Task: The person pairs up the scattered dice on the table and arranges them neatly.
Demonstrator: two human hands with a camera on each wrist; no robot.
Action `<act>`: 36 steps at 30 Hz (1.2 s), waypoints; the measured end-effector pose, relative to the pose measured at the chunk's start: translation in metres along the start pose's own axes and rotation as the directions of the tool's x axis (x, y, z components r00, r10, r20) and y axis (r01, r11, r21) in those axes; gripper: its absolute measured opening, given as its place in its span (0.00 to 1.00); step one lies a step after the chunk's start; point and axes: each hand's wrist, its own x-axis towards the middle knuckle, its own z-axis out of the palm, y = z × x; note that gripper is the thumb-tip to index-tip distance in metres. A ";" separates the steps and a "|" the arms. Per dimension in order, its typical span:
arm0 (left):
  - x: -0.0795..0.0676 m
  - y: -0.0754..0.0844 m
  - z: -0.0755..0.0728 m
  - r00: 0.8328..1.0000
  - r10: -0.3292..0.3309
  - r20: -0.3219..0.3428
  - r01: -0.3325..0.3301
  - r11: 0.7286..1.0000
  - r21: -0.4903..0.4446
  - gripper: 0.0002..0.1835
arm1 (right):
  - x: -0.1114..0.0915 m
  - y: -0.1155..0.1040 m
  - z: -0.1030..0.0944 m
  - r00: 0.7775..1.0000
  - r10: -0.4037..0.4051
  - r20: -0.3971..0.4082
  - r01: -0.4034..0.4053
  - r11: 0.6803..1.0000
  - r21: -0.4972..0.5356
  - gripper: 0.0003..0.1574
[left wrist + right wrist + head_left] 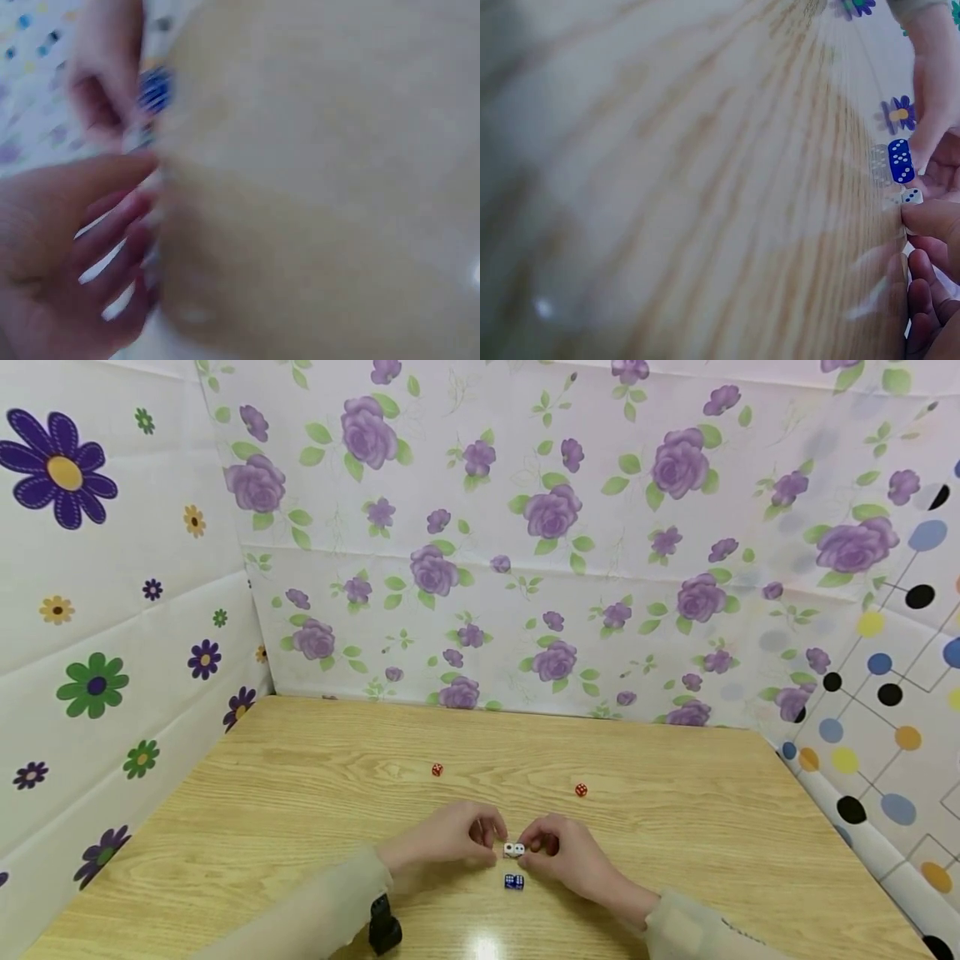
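Two white dice (513,850) sit side by side on the wooden table, between the two hands. My right hand (564,853) pinches the right one between thumb and forefinger. Just left of the pair is my left hand (453,837), its thumb and fingers bent and apart with a gap between them and nothing held. Nearer me, two blue dice (513,882) with white dots stand against each other. In the right wrist view, a white die (912,196) shows by the right thumb, beside the blue dice (901,161). The left wrist view is blurred.
A red die (437,769) lies farther back on the left, and another red die (581,790) lies back on the right. A black device (384,927) is at the left wrist. Flowered cloth (480,568) walls the table's (337,752) back and sides.
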 end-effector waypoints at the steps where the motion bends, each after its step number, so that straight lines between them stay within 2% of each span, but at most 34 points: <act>1: 0.001 -0.001 -0.007 1.000 0.012 0.028 -0.012 1.000 -0.011 0.10 | 0.000 0.000 0.000 1.000 -0.003 -0.001 0.003 1.000 0.000 0.06; 3: 0.003 -0.003 -0.021 0.997 0.034 0.065 -0.034 0.999 -0.009 0.11 | 0.000 0.000 0.000 1.000 -0.006 0.001 0.006 1.000 0.000 0.06; 7: 0.008 -0.011 -0.049 0.996 0.074 0.058 -0.079 0.993 0.090 0.10 | 0.001 0.000 0.001 1.000 -0.010 0.001 0.010 1.000 0.001 0.07; 11: 0.011 -0.023 -0.072 0.997 0.074 -0.010 -0.072 0.985 0.156 0.11 | 0.001 0.001 0.001 1.000 -0.002 0.004 0.002 1.000 0.003 0.06; 16: 0.013 -0.041 -0.093 0.995 0.035 -0.089 -0.019 0.985 0.170 0.15 | 0.001 0.002 0.002 1.000 0.006 0.013 -0.007 1.000 0.017 0.07; 20: 0.014 -0.056 -0.101 0.994 -0.036 -0.101 0.052 0.985 0.162 0.18 | 0.000 0.002 0.001 1.000 -0.004 0.005 0.004 1.000 0.028 0.07; 24: 0.014 -0.069 -0.103 0.991 -0.086 -0.100 0.097 0.989 0.113 0.19 | 0.000 0.002 0.001 1.000 -0.012 -0.001 0.012 1.000 0.021 0.07; 31: 0.013 -0.092 -0.101 0.985 -0.129 -0.111 0.132 0.991 0.018 0.14 | 0.000 0.004 0.001 1.000 -0.008 0.003 0.008 1.000 0.006 0.07; 36: 0.014 -0.098 -0.099 0.982 -0.137 -0.128 0.139 0.990 0.005 0.10 | 0.001 0.006 0.001 1.000 0.004 0.010 -0.004 1.000 0.010 0.07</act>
